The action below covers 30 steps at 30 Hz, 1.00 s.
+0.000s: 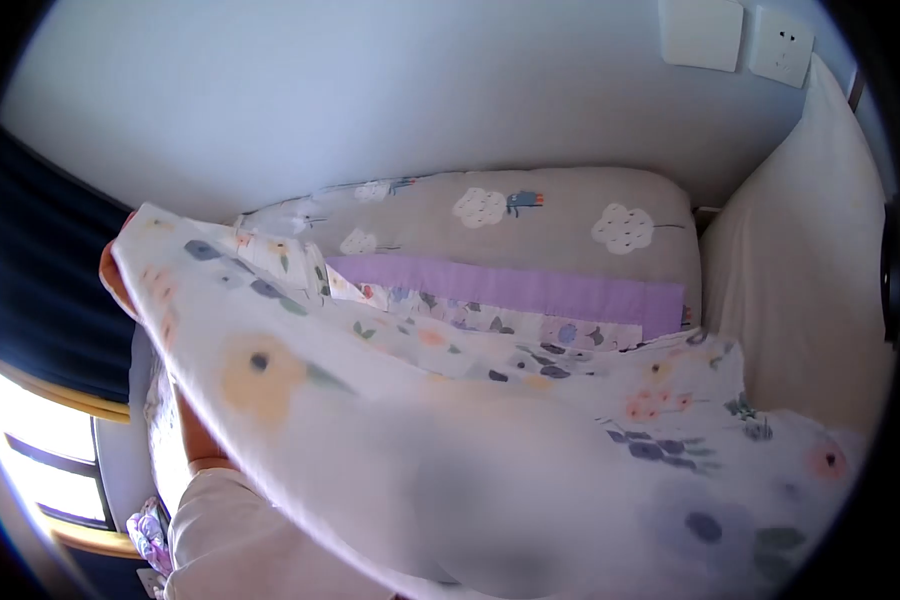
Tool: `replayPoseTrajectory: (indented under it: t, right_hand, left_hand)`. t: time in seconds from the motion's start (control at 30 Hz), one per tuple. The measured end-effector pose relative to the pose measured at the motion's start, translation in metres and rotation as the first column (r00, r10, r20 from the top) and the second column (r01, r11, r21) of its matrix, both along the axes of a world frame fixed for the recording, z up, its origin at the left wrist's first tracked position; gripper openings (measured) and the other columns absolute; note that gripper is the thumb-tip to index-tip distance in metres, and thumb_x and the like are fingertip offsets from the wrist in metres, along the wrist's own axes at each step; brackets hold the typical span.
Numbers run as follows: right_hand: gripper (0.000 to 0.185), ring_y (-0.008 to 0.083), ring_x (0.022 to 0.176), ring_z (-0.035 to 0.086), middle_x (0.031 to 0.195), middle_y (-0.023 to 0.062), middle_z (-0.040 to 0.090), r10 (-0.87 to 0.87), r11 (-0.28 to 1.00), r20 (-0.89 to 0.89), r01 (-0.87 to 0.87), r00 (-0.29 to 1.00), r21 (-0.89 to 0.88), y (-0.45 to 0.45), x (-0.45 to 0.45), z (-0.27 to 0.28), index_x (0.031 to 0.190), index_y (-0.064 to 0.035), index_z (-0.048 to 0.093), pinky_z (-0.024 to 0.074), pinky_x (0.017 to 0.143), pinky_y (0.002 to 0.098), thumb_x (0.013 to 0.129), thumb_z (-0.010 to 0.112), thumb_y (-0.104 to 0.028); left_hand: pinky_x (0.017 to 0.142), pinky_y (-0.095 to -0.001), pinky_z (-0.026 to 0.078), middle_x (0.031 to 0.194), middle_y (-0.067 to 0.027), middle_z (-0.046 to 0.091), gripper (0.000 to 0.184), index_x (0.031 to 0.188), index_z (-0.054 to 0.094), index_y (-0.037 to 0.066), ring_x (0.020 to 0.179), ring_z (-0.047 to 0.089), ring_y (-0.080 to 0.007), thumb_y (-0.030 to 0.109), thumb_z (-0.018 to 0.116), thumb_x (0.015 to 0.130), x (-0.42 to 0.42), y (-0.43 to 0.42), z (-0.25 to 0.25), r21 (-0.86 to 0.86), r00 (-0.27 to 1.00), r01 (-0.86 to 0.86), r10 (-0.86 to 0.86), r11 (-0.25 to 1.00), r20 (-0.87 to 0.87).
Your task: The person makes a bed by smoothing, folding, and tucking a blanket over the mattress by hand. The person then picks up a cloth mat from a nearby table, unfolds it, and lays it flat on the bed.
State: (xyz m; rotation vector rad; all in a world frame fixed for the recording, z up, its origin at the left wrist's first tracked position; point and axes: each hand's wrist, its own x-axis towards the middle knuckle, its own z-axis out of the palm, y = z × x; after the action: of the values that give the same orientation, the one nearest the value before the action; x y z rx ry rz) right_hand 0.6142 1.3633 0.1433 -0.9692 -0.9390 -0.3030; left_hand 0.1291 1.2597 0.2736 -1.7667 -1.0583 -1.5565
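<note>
A white floral bedding cloth (390,440) with yellow, pink and grey-blue flowers fills the foreground, its near part blurred. My left hand (120,275) is raised at the cloth's upper left corner, gripping it; most of the fingers are behind the fabric. Below that hand, my forearm and beige sleeve (260,540) show under the cloth's edge. My right hand is not visible. Behind the cloth lies a grey mattress (570,240) printed with white clouds. A purple strip (510,290) with a floral border lies along its side, partly covered by the cloth.
A cream padded headboard or cushion (800,260) stands at the right. The pale wall (370,90) behind carries a socket (782,45) and a white plate (701,33). At left hang dark curtains (50,270) above a bright window (50,440). Crumpled purple fabric (150,535) sits low at left.
</note>
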Motion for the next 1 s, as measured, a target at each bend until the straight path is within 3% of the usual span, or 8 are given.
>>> replayPoseTrajectory:
  t: [0.07,0.1,0.2,0.5,0.63,0.77,0.9,1.0]
  right_hand:
    - [0.075,0.0292,0.102,0.051,0.114,0.0188,0.042,0.041,0.998,0.036,-0.042,0.999,0.045,0.009,-0.003,-0.002,0.13,-0.0038,0.02,0.0436,0.092,0.0395,0.072,0.067,0.0]
    - [0.077,0.0293,0.102,0.05,0.115,0.0188,0.042,0.062,0.996,0.05,-0.065,0.997,0.061,0.014,-0.006,-0.004,0.131,-0.0042,0.019,0.0434,0.093,0.0397,0.072,0.067,0.0]
    - [0.082,0.0295,0.103,0.05,0.116,0.0189,0.04,0.128,0.987,0.085,-0.135,0.988,0.092,0.031,-0.013,-0.007,0.133,-0.0051,0.015,0.0429,0.093,0.0402,0.07,0.068,0.002]
    - [0.087,0.029,0.108,0.046,0.118,0.0214,0.037,0.2,0.944,-0.141,-0.229,0.97,-0.239,0.056,-0.045,-0.025,0.134,-0.0066,0.016,0.0385,0.096,0.0384,0.069,0.073,-0.001]
    - [0.086,0.031,0.111,0.046,0.123,0.0225,0.039,0.103,0.882,-0.11,-0.142,0.989,-0.449,0.087,-0.048,-0.05,0.136,-0.0071,0.018,0.0364,0.096,0.0382,0.071,0.074,-0.012]
    - [0.073,0.0378,0.112,0.046,0.126,0.0247,0.041,-0.023,0.891,0.311,0.16,0.95,-0.424,0.138,-0.025,-0.085,0.132,-0.0022,0.028,0.0367,0.095,0.0407,0.073,0.07,-0.014]
    - [0.046,0.043,0.102,0.051,0.116,0.0259,0.048,-0.053,0.788,0.623,0.416,0.78,-0.454,0.168,0.002,-0.101,0.112,0.0027,0.046,0.0424,0.088,0.0438,0.072,0.066,-0.008]
    - [0.035,0.0415,0.098,0.054,0.115,0.0247,0.049,-0.075,0.557,0.698,0.61,0.712,-0.563,0.162,-0.007,-0.102,0.102,0.0032,0.054,0.0467,0.081,0.0435,0.072,0.065,-0.009]
  left_hand:
    - [0.072,-0.0244,0.053,0.097,-0.0107,0.056,0.03,0.117,0.043,0.007,0.081,0.06,-0.016,0.012,0.053,0.089,-0.012,0.038,0.001,-0.027,0.991,-0.112,0.113,0.993,0.073]
    - [0.073,-0.0233,0.05,0.095,-0.0092,0.053,0.026,0.114,0.045,0.002,0.083,0.057,-0.0144,0.007,0.05,0.089,-0.009,0.062,0.007,-0.194,0.805,-0.28,0.34,0.94,0.485]
    - [0.082,-0.0299,0.054,0.098,-0.0126,0.052,0.02,0.108,0.044,-0.006,0.088,0.057,-0.019,0.009,0.039,0.095,-0.013,0.131,-0.024,-0.154,0.776,-0.014,0.108,0.988,0.621]
    - [0.08,-0.0335,0.043,0.102,-0.0159,0.055,0.019,0.1,0.05,-0.002,0.088,0.054,-0.0232,0.012,0.04,0.093,-0.018,0.224,-0.147,-0.407,0.746,-0.272,0.458,0.872,0.483]
    - [0.08,-0.0348,0.043,0.103,-0.0147,0.056,0.019,0.103,0.052,-0.001,0.089,0.054,-0.0268,0.01,0.04,0.092,0.008,0.211,-0.171,-0.273,0.888,-0.332,0.397,0.903,0.234]
    - [0.071,-0.0345,0.046,0.091,-0.0161,0.061,0.016,0.098,0.056,0.001,0.078,0.059,-0.0281,0.013,0.049,0.09,-0.006,0.209,-0.206,-0.276,0.891,-0.321,0.388,0.906,0.237]
    - [0.062,-0.0365,0.047,0.071,-0.0142,0.063,0.016,0.087,0.061,0.005,0.066,0.061,-0.0322,0.02,0.056,0.085,0.003,0.212,-0.209,-0.628,0.88,-0.285,0.457,0.724,0.128]
    - [0.064,-0.0378,0.048,0.074,-0.0139,0.064,0.018,0.086,0.063,0.005,0.07,0.061,-0.0334,0.022,0.055,0.084,0.01,0.207,-0.208,-0.744,0.872,-0.358,0.487,0.564,-0.05]
